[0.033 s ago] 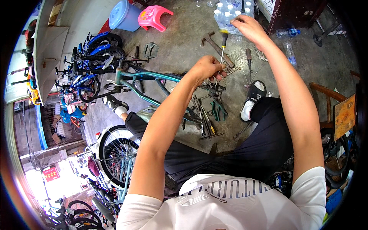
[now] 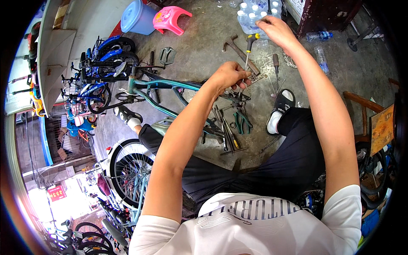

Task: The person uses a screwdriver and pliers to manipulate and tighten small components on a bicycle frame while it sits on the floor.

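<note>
My left hand (image 2: 231, 77) is closed in a pinch around the thin metal shaft of a screwdriver (image 2: 252, 39) with a yellow and black handle. The shaft's lower end reaches the dark metal parts (image 2: 238, 97) at the end of a teal bicycle frame (image 2: 163, 83) lying on the floor. Above and right of the handle, my right hand (image 2: 278, 33) hangs with bent fingers, apart from the screwdriver and with nothing visible in it. Its fingertips overlap a pack of water bottles (image 2: 254, 18) behind.
A hammer (image 2: 241, 53), another screwdriver (image 2: 276, 63), green-handled pliers (image 2: 242, 122) and several tools lie around the frame. Farther off are a pink stool (image 2: 172, 19) and a blue bucket (image 2: 137, 19). Small blue bicycles (image 2: 111, 55) stand left; a wooden chair (image 2: 380, 127) stands right.
The screwdriver's handle has turned, its yellow end swinging toward the right. Both my hands stay nearly where they were.
</note>
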`<state>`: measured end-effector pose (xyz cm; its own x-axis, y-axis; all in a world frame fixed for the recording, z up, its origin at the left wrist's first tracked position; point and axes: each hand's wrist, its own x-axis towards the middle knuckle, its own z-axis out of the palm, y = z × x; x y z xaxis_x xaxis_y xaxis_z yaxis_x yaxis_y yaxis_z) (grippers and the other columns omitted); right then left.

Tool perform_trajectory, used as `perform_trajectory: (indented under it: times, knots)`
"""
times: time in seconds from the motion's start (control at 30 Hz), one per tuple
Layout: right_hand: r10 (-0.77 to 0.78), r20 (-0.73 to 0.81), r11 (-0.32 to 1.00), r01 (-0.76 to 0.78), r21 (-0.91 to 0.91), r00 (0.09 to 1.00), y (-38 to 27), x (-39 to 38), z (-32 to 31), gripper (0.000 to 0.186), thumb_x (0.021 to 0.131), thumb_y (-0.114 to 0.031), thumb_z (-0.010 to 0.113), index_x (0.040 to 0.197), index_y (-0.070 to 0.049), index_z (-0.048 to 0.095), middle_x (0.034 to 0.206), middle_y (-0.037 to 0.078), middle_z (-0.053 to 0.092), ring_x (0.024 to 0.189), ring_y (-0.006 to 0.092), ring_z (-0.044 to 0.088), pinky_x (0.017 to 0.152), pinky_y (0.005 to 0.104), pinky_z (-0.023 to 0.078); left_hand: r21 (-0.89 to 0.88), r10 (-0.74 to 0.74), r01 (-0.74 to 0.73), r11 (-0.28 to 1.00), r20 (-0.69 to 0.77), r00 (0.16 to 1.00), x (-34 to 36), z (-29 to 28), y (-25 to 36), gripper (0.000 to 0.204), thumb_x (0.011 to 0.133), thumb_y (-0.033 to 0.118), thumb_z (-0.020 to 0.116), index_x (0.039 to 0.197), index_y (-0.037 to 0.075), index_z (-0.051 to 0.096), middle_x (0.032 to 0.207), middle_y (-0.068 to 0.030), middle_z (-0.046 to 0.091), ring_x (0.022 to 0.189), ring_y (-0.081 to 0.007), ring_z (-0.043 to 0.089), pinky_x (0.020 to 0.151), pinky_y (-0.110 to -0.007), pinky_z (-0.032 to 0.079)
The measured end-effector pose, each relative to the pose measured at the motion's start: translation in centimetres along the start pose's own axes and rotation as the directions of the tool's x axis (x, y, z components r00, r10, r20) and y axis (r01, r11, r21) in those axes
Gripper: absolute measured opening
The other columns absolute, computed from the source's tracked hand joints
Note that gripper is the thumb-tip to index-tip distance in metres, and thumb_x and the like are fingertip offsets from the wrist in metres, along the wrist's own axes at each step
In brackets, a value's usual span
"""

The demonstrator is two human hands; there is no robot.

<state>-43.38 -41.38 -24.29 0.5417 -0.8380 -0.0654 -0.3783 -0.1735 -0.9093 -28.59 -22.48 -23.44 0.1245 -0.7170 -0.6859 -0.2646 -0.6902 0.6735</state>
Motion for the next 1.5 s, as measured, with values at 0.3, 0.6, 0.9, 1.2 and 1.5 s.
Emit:
perform_trajectory:
  times: [0.3,0.6,0.9,1.2,1.5]
  knots:
    - [0.023,-0.096,0.996,-0.015,0.082,0.995,0.9,0.7,-1.2,0.055,0.095,-0.049,0.060,0.127,-0.005,0.070,0.121,0.017,0.073,0.115,0.0314,0.067,0.097,0.0397,0.049,-0.126,0.010,0.001,0.992,0.089,0.996,0.3,-0.4,-0.5,0.024,0.104,0.023,0.063,0.110,0.001,0.068,0.099,-0.0091,0.077,0.067,-0.0082,0.065,0.052,-0.024,0.045]
    - [-0.004,-0.048,0.999,0.002,-0.051,0.999,0.9,0.4,-1.2,0.055,0.095,-0.050,0.060,0.123,-0.005,0.071,0.116,0.017,0.074,0.111,0.0318,0.068,0.094,0.0417,0.050,0.023,0.014,-0.014,1.000,0.000,1.000,0.4,0.4,0.3,0.019,0.099,0.020,0.070,0.099,0.001,0.065,0.091,-0.0080,0.077,0.064,-0.0073,0.062,0.051,-0.024,0.044]
    - [-0.017,-0.068,0.995,0.010,-0.094,0.998,1.1,0.5,-1.6,0.055,0.094,-0.053,0.060,0.118,-0.006,0.073,0.113,0.017,0.074,0.109,0.0348,0.069,0.093,0.0431,0.050,-0.139,-0.002,0.011,0.990,0.067,0.998,0.6,0.5,-0.3,0.022,0.104,0.021,0.062,0.106,0.000,0.067,0.090,-0.0084,0.075,0.064,-0.0083,0.062,0.051,-0.024,0.045]
    - [-0.009,-0.085,0.996,0.001,-0.090,0.996,0.9,0.0,-1.8,0.054,0.094,-0.052,0.060,0.116,-0.004,0.073,0.113,0.019,0.074,0.107,0.0344,0.069,0.091,0.0425,0.051,-0.083,-0.030,0.032,0.996,0.024,0.999,0.2,0.5,0.1,0.021,0.103,0.021,0.064,0.106,0.000,0.066,0.091,-0.0091,0.076,0.063,-0.0077,0.059,0.053,-0.023,0.045]
    - [-0.011,-0.049,0.992,0.005,-0.123,0.999,0.4,-0.1,-1.9,0.052,0.095,-0.049,0.060,0.120,-0.005,0.073,0.115,0.018,0.074,0.108,0.0344,0.069,0.093,0.0427,0.051,-0.103,-0.077,0.078,0.992,0.009,0.997,1.3,0.3,-0.4,0.019,0.103,0.019,0.063,0.107,0.001,0.067,0.091,-0.0084,0.074,0.060,-0.0071,0.057,0.050,-0.023,0.043]
